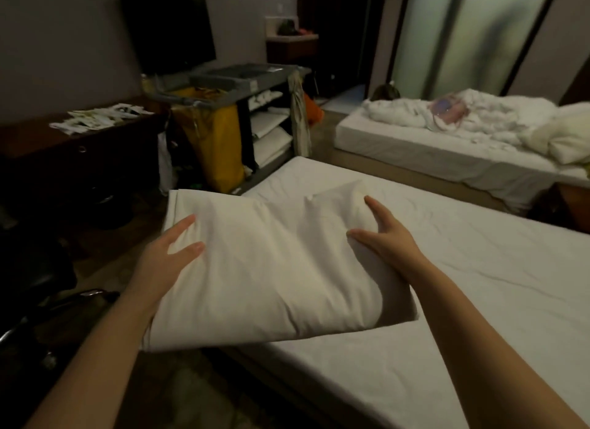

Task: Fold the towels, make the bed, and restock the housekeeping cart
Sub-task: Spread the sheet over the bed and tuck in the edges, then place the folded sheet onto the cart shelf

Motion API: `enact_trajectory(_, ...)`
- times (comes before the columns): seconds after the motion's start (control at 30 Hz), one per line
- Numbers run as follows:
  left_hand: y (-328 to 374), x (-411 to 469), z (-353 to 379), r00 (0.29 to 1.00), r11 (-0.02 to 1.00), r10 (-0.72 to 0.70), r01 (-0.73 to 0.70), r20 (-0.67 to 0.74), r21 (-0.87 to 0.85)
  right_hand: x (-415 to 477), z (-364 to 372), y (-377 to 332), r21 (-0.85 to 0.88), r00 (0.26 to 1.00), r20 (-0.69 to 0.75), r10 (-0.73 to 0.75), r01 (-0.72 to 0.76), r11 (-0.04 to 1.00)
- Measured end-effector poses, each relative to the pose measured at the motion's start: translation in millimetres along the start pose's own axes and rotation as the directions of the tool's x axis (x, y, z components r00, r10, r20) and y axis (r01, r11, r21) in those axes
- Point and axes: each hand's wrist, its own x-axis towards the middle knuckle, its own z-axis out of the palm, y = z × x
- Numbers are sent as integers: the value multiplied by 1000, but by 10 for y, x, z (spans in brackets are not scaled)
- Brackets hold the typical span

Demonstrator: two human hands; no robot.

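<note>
Your left hand [169,253] lies flat against the left side of a plump white fabric pillow [271,262], fingers straight and spread; your right hand [383,237] presses its right end, fingers splayed and only slightly bent, so the pillow sits squeezed between the two palms rather than pinched. The pillow's right half is over the near bed with the smooth white fitted sheet [447,285], its left half juts past the mattress edge above the floor; whether it touches the sheet you cannot tell. Beyond the bed's far corner stands the grey housekeeping cart [255,77], a yellow fabric bag [220,141] hanging on its left side and folded white linens [271,131] stacked on its shelves. To the right, well apart, a second bed carries a rumpled white duvet [463,118]; to the left, a dark wooden desk [48,141] bears scattered white packets [102,118].
</note>
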Motion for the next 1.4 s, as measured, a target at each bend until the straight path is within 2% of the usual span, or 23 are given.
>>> enact_trajectory(0.27,-863,469,-1642,979,995,-84,74,-186,-60,454,1703,-1181,18,985,125,-122,121,992)
enact_trajectory(0.47,-1428,1051,-2625,957,986,-166,161,-239,-40,837,3012,-1756,41,974,221,-47,39,998)
enact_trajectory(0.6,-1773,1577,-2896,945,977,-214,206,-249,-58,1253,3626,-1931,32,964,266,-18,10,999)
enact_trajectory(0.77,-2278,2577,-3140,913,961,-276,261,-300,-88,2260,4565,-2010,10,945,328,-5,1,1000)
enact_trajectory(0.93,-2579,3583,-3445,848,940,-327,339,-417,-48,3412,5565,-2243,52,904,428,-6,-18,998)
enact_trajectory(1.1,-2743,4340,-3874,783,906,-376,423,-495,-19,4259,6302,-2658,58,835,546,-70,46,997)
enact_trajectory(1.27,-2976,5422,-4086,798,915,-358,404,-484,-10,5108,6853,-2834,57,858,511,-60,36,998)
enact_trajectory(1.4,-3164,6534,-4110,867,942,-302,335,-396,14,5906,7139,-2860,50,909,417,-9,-13,999)
